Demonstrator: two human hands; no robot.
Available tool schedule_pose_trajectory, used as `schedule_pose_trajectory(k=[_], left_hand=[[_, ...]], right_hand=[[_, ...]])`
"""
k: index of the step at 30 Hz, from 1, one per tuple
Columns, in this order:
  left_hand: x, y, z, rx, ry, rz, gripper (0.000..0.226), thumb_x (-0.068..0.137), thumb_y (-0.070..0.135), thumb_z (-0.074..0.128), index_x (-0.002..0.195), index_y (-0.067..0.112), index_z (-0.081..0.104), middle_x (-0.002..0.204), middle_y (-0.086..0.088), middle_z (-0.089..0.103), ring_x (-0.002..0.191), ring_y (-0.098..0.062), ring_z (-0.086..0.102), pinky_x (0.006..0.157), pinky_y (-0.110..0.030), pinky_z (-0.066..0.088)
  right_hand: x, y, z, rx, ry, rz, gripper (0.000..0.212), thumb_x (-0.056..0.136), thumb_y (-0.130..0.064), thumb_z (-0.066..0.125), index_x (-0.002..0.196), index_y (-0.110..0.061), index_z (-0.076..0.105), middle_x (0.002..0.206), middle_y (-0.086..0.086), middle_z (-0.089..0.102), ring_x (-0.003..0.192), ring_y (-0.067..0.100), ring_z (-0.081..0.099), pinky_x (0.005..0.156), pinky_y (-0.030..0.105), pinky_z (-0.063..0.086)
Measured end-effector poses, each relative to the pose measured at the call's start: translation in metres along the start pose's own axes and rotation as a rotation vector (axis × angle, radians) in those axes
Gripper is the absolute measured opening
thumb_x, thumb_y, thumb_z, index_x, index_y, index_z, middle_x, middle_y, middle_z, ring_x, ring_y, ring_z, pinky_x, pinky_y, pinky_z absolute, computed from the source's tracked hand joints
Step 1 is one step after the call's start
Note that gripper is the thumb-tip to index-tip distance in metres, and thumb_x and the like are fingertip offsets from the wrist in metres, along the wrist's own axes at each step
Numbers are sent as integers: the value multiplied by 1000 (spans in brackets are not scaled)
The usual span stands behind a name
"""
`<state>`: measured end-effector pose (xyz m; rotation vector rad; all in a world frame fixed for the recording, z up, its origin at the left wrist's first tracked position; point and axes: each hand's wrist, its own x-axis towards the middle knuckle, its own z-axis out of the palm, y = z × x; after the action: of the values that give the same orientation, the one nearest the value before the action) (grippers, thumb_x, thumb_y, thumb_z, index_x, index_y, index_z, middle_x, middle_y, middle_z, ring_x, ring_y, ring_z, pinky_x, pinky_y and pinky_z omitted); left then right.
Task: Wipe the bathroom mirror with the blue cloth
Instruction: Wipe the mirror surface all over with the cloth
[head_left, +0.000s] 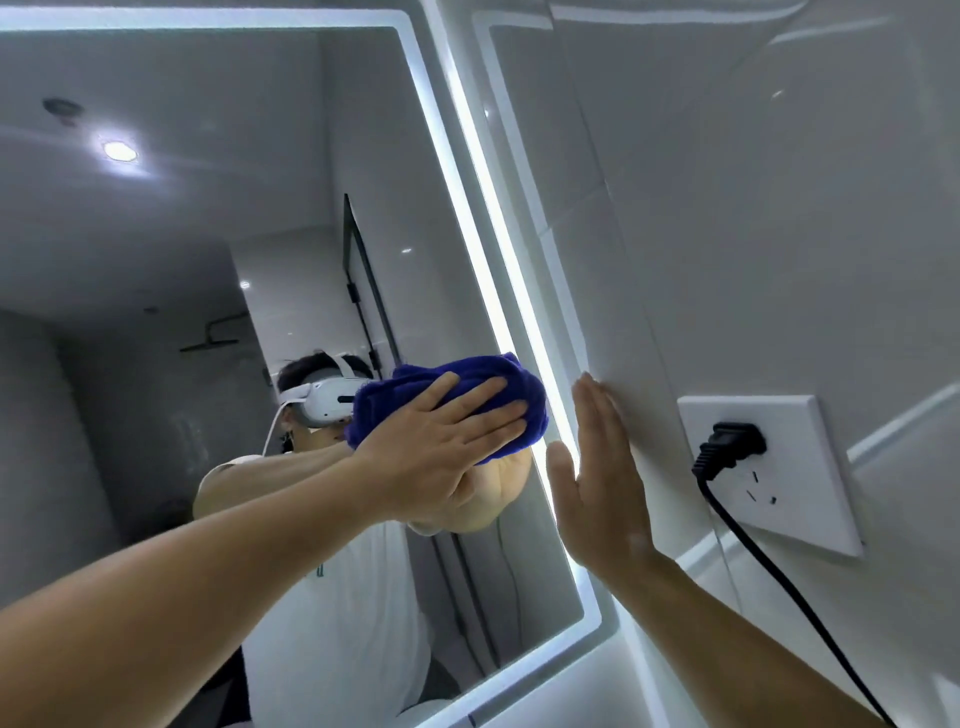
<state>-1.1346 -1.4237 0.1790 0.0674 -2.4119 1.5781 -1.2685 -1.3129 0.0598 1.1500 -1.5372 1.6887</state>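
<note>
The blue cloth (483, 366) is bunched up and pressed flat against the mirror (208, 234), approx. mid-height and close to the mirror's right edge, just inside the lit strip (558, 410) that borders the glass. It is held there by the left hand (436, 452), fingers straight and spread over the cloth's back, w/ no curl round it visible. The thumb's position is hidden behind the hand, so it can't be told. The left forearm is stretched up from lower left toward the mirror.

The right hand (602, 478) is laid flat, fingers straight and together, on the white wall tile (727, 208) just right of the mirror's lit edge, apart from the cloth.

Further right of the mirror, a white socket plate (779, 493) is fixed to the tile. A black plug (732, 441) is seated in it, its cable (779, 571) running down and to the right.

In the mirror, the person's refl. is seen: a white headset (324, 402), a white shirt, and the arm raised to the cloth.
</note>
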Motion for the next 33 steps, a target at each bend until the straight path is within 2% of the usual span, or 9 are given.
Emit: schedule_pose_trajectory(k=[2,4,9,12,18,24,27,30,33], left_hand=[[-9,10,6,-27,-12,21,59,95,38,16,152,27,7,162,7,19,151,-20,10,119,-46,-1],[-19,21,12,-43,5,29,59,95,39,25,152,25,20,159,6,28,149,-21,21,120,-48,13],[-39,54,40,-133,42,36,65,94,38,27,155,25,7,162,4,3,151,-20,-4,122,-48,-3],[-46,80,54,-144,33,8,65,95,37,26,157,23,11,164,2,5,152,-23,-4,120,-49,-1],[-58,129,76,-129,20,8,71,94,42,51,155,20,23,162,-2,22,152,-29,7,120,-48,2],[-71,175,92,-125,-45,3,82,89,37,58,157,16,18,163,-6,7,151,-31,-10,120,-50,-11],[-74,193,97,-120,-64,25,84,84,36,62,155,15,24,163,-6,19,150,-32,1,121,-51,-8],[-79,207,100,-132,-91,92,81,82,40,67,152,17,33,158,-3,33,147,-30,25,121,-51,3],[-84,213,105,-82,-95,156,78,86,40,62,152,16,30,158,-3,34,145,-29,32,115,-51,4]], right_hand=[[-12,5,3,-33,-21,17,60,98,-48,18,153,-29,7,160,-15,6,146,-6,2,115,15,9],[-22,10,7,-57,-34,48,61,96,-53,14,153,-31,7,160,-16,6,147,-2,6,117,23,15],[-41,15,13,-52,-32,84,59,94,-55,11,149,-33,9,157,-17,8,147,3,11,118,30,21],[-48,16,13,-50,-24,106,58,96,-53,12,150,-31,14,158,-14,13,147,7,15,118,32,21],[-63,26,4,-99,-105,123,51,97,-49,14,146,-36,12,156,-19,7,148,7,11,121,33,16],[-81,35,-5,-73,-156,135,54,92,-54,10,144,-42,10,156,-20,8,147,4,12,119,28,16],[-88,41,-8,-72,-183,139,53,91,-56,11,144,-44,8,155,-24,6,145,-3,8,117,20,11],[-98,49,-10,-84,-208,127,50,93,-53,13,143,-47,7,155,-24,7,145,-4,9,116,21,13],[-107,56,-11,-115,-233,124,50,95,-50,14,144,-47,5,155,-26,4,144,-7,7,115,20,15]])
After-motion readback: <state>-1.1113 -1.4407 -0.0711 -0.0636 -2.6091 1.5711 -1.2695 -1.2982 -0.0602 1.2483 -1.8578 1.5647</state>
